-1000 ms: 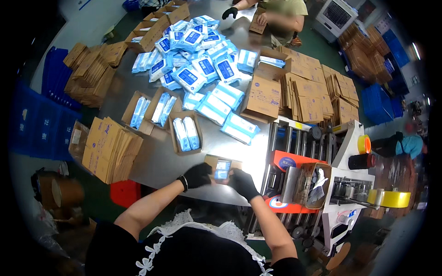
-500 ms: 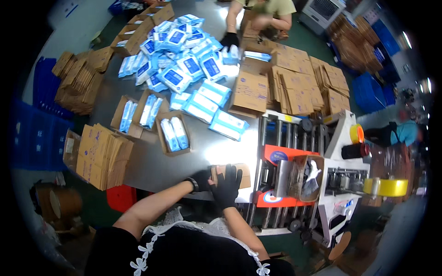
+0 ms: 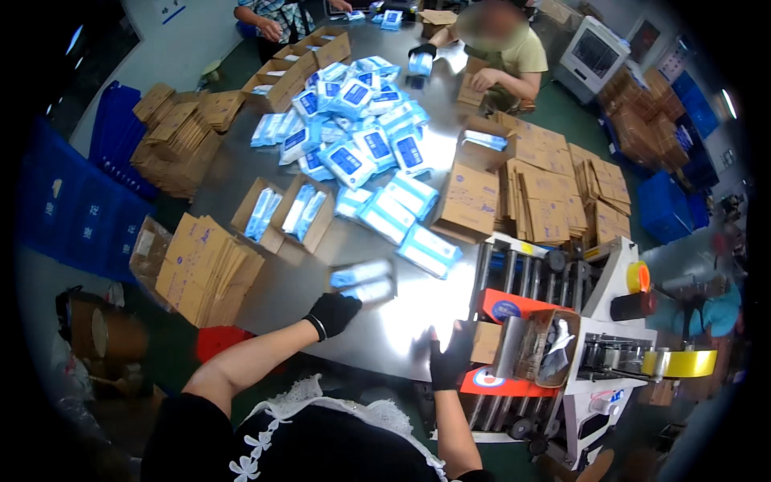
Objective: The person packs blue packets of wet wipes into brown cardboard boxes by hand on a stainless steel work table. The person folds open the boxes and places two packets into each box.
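Black gloves covered a worker's two hands at a smooth metal desk, where the left hand reached to the near edge of an open carton with two blue-and-white packs lying side by side in it. Blur hid the fingertips, and from where I stood I could not tell whether they were clamped on the cardboard. The right hand, its thumb and fingers apart, was just beside a small brown carton on the roller machine; whether glove and board touched was unclear. The open carton seemed light and fairly stiff, its thin walls best taken low on two opposite sides, where a squeeze would have met the packs rather than buckled the rim. The packs themselves looked soft and pillowy, their shiny film apt to slip, so a broad hold around the middle appeared safer than a pinch at one end. More lay in a jumbled heap farther across the desk, beyond two filled cartons of matt board. Flattened cartons leaned in a straight-edged stack at left; a yellow tape roll jutted from the machine's far side.
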A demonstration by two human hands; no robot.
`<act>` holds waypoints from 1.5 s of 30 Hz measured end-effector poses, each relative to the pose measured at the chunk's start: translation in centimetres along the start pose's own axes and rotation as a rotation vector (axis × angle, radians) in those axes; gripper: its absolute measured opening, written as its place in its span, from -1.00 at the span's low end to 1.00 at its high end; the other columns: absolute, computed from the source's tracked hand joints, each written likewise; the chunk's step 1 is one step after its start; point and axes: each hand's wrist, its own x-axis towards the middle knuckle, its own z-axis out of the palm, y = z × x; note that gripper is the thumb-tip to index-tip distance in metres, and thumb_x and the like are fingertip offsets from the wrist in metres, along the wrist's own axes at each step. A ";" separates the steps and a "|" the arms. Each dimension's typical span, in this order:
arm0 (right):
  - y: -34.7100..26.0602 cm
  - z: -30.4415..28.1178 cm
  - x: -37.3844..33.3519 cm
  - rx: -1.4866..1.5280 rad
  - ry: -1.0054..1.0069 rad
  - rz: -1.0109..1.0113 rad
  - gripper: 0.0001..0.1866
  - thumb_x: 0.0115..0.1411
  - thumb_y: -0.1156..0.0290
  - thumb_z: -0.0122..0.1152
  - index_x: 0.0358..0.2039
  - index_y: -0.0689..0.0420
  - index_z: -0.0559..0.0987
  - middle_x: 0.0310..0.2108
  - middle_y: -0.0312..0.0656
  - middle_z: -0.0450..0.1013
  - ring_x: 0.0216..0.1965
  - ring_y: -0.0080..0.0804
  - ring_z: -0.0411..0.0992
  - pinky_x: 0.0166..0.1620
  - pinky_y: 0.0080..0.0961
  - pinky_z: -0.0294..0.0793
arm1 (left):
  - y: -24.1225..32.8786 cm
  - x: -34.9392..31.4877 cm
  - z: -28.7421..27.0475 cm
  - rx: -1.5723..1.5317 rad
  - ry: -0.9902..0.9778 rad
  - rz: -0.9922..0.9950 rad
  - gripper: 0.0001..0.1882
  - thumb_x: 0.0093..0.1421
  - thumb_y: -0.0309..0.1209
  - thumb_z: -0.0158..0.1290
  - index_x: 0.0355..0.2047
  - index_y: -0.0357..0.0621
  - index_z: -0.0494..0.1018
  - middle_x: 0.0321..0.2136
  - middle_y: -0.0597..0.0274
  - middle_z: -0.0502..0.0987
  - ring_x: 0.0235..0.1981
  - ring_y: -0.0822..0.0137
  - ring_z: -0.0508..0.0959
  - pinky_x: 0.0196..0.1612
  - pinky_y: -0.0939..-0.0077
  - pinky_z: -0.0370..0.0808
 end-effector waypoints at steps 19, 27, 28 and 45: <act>-5.3 10.2 6.5 0.283 -1.162 -0.145 -0.51 -0.03 0.07 0.32 -0.23 0.18 0.47 -0.26 -0.03 0.46 -0.28 -0.06 0.45 -0.18 -0.30 0.42 | -3.4 2.0 -1.5 -0.464 -0.127 0.102 -0.40 -0.03 0.00 0.16 -0.11 -0.18 0.39 -0.25 -0.06 0.46 -0.19 0.00 0.48 -0.13 0.18 0.40; -13.3 11.4 7.5 0.014 -0.553 -0.471 -0.64 0.08 0.18 0.13 -0.16 0.10 0.50 -0.22 0.01 0.45 -0.11 -0.04 0.39 -0.02 -0.18 0.31 | -4.1 -0.5 10.4 -0.802 0.171 -0.453 -0.15 -0.10 -0.01 0.25 0.01 -0.34 0.11 -0.23 -0.02 0.43 -0.10 0.15 0.42 -0.04 0.36 0.34; -13.2 12.2 6.7 0.123 -0.162 -0.315 -0.63 0.08 0.20 0.13 -0.14 0.12 0.51 -0.17 0.03 0.43 -0.04 -0.02 0.33 0.08 -0.12 0.23 | -3.8 0.6 10.0 -0.781 0.020 -0.404 -0.20 -0.04 -0.01 0.19 0.02 -0.33 0.14 -0.18 -0.04 0.41 -0.05 0.14 0.40 -0.01 0.35 0.33; 3.1 0.6 0.4 -0.150 -0.353 -0.149 -0.39 -0.11 0.13 0.23 0.04 -0.11 0.42 0.14 -0.06 0.24 0.22 -0.02 0.10 0.24 0.31 -0.27 | -16.1 4.0 0.2 0.193 0.387 -0.496 -0.78 0.10 -0.32 -0.04 -0.27 -0.12 0.45 -0.44 0.00 0.54 -0.37 -0.05 0.53 -0.30 0.10 0.45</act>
